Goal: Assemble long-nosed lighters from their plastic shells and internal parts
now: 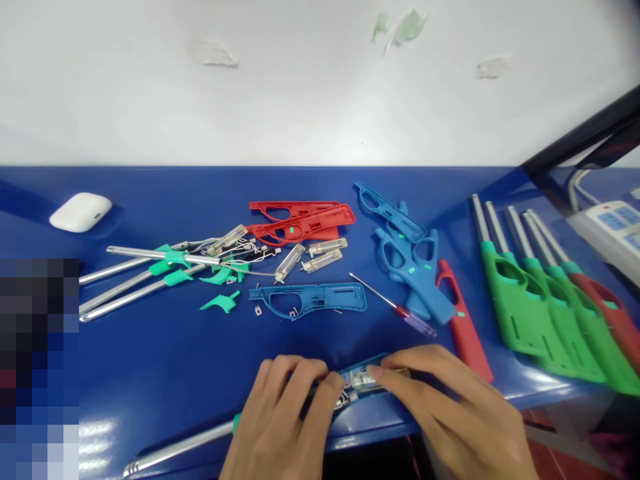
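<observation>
Near the table's front edge lies a blue lighter shell half (365, 367) with small parts in it. My left hand (293, 407) has its fingers closed on the shell's left part, over the small white and metal parts. A metal tube (183, 448) with a green collar extends left from under that hand. My right hand (450, 407) pinches the clear fuel tank (364, 381) in the shell's right part, thumb and fingers at its end. Beyond the hands lies an open blue shell half (320, 298) with tiny metal pieces beside it.
Red shell halves (305, 223), clear tanks (323, 261) and metal tubes (135, 293) lie behind. A screwdriver (413, 321), blue shells (415, 267) and a red shell (465, 327) are right of centre. Green lighters (550, 320) lie far right, a white case (81, 212) far left.
</observation>
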Action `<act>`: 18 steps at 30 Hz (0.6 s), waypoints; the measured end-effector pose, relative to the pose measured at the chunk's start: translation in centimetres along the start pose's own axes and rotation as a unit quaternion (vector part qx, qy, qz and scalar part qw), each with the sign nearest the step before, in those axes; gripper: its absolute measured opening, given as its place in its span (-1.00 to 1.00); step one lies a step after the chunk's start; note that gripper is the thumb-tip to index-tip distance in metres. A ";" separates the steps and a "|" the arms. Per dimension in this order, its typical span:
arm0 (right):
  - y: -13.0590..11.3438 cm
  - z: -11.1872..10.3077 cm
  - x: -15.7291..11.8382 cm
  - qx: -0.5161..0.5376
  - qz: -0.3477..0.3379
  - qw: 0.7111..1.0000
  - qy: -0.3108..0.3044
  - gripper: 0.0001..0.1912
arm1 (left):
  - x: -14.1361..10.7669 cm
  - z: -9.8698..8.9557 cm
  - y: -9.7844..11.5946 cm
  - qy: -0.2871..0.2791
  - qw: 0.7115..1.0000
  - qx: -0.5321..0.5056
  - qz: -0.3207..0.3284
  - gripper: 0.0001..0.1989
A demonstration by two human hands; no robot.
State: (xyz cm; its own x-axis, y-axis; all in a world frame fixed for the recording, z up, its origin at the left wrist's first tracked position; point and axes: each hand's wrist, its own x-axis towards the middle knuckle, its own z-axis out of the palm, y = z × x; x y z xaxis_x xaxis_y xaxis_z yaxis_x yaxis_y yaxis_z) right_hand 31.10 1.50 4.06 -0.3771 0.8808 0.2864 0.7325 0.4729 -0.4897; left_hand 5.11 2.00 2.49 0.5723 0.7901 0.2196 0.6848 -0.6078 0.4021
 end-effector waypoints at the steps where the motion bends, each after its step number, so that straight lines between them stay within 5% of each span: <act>1: 0.0 -0.1 0.1 0.006 -0.002 1.000 0.001 -0.68 | -0.1 0.0 0.0 -0.004 1.000 0.003 0.000 -0.63; 8: -0.5 -0.3 1.0 0.027 -0.014 0.999 0.023 -0.68 | -1.1 0.4 -0.2 -0.045 0.999 0.018 0.006 -0.58; 18: -0.1 0.4 -0.3 0.043 -0.008 0.999 0.008 -0.55 | -1.1 0.2 0.0 -0.018 1.000 0.010 -0.002 -0.54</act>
State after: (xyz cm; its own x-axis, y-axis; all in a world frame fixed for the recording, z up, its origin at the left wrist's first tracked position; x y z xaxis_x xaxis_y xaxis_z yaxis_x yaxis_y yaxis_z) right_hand 30.93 1.15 3.69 -0.3792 0.8729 0.3069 0.6747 0.4878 -0.5539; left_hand 4.50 1.11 2.05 0.5852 0.7893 0.1859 0.6960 -0.6066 0.3843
